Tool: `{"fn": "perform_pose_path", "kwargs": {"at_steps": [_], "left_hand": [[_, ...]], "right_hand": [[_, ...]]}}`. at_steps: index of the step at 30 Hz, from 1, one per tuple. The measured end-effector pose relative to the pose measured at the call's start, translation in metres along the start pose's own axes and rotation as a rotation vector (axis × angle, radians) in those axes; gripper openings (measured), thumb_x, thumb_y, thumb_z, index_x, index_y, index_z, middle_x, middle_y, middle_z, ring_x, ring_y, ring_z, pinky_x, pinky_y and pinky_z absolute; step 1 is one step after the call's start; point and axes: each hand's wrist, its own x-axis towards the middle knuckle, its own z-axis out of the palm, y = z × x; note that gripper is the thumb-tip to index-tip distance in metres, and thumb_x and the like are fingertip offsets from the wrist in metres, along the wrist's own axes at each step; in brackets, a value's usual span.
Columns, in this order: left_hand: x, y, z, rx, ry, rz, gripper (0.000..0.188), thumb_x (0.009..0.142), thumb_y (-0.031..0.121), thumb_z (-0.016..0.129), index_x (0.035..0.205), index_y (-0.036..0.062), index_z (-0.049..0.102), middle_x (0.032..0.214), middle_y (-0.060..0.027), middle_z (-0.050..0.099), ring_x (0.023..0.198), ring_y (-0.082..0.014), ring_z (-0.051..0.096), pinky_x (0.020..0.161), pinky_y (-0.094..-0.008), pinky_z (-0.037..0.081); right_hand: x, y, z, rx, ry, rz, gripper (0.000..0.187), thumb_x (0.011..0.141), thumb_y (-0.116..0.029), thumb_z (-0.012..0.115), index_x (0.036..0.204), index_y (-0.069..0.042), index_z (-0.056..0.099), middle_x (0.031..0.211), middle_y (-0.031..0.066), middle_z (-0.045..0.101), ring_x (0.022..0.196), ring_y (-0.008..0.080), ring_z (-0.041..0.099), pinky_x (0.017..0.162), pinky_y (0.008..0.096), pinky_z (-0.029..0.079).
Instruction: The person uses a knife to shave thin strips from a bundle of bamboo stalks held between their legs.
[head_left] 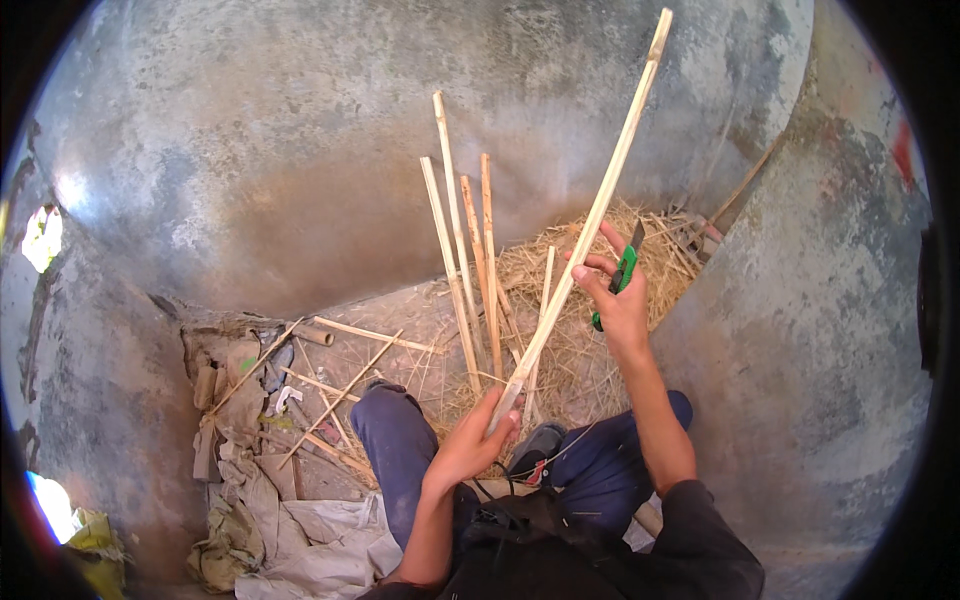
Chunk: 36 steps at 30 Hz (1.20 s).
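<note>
A long pale bamboo strip slants up and to the right in front of me. My left hand is closed round its lower end. My right hand holds a green utility knife with its dark blade pointing up. Thumb and fingers of that hand also rest against the strip at about its middle; the exact contact is partly hidden. Beyond my left hand, several thinner strips lean upright against the wall.
A heap of straw-like shavings covers the floor ahead and to the right. Loose sticks, rubble and crumpled sacks lie left of my bent legs. Grey walls close in ahead and on both sides.
</note>
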Motion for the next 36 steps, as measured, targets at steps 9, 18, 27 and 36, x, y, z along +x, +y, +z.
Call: {"fn": "perform_pose_path", "kwargs": {"at_steps": [9, 18, 27, 36], "left_hand": [[0.013, 0.031, 0.034, -0.137, 0.234, 0.130, 0.023, 0.108, 0.021, 0.070, 0.121, 0.0021, 0.067, 0.098, 0.0046, 0.066, 0.088, -0.0026, 0.055, 0.076, -0.0207, 0.043], [0.005, 0.046, 0.044, -0.156, 0.357, 0.201, 0.028, 0.101, 0.014, 0.078, 0.122, 0.0000, 0.066, 0.090, 0.0040, 0.066, 0.079, -0.0022, 0.057, 0.068, -0.0214, 0.044], [0.001, 0.050, 0.047, 0.137, 0.473, 0.346, 0.036, 0.095, 0.025, 0.086, 0.113, -0.0007, 0.068, 0.066, -0.0024, 0.059, 0.061, -0.0088, 0.057, 0.057, -0.0299, 0.046], [0.001, 0.049, 0.047, 0.277, 0.571, 0.352, 0.027, 0.102, 0.023, 0.079, 0.101, -0.0011, 0.068, 0.068, -0.0172, 0.064, 0.056, -0.0216, 0.065, 0.055, -0.0368, 0.047]], "right_hand": [[-0.015, -0.021, -0.001, 0.009, -0.119, -0.100, 0.051, 0.105, -0.024, 0.070, 0.148, 0.001, 0.055, 0.102, 0.0079, 0.076, 0.097, 0.0156, 0.071, 0.088, 0.0341, 0.055], [-0.086, -0.016, -0.019, -0.556, -0.349, -0.498, 0.030, 0.095, -0.033, 0.080, 0.106, -0.006, 0.075, 0.083, 0.0098, 0.068, 0.065, 0.0267, 0.068, 0.059, 0.0374, 0.052], [-0.083, -0.040, -0.007, -0.706, -0.400, -0.659, 0.029, 0.087, -0.033, 0.085, 0.104, -0.010, 0.077, 0.077, 0.0044, 0.065, 0.063, 0.0260, 0.068, 0.056, 0.0381, 0.052], [-0.086, -0.041, -0.002, -0.747, -0.377, -0.645, 0.026, 0.088, -0.030, 0.084, 0.103, -0.010, 0.077, 0.077, 0.0050, 0.068, 0.062, 0.0244, 0.069, 0.056, 0.0375, 0.052]]}}
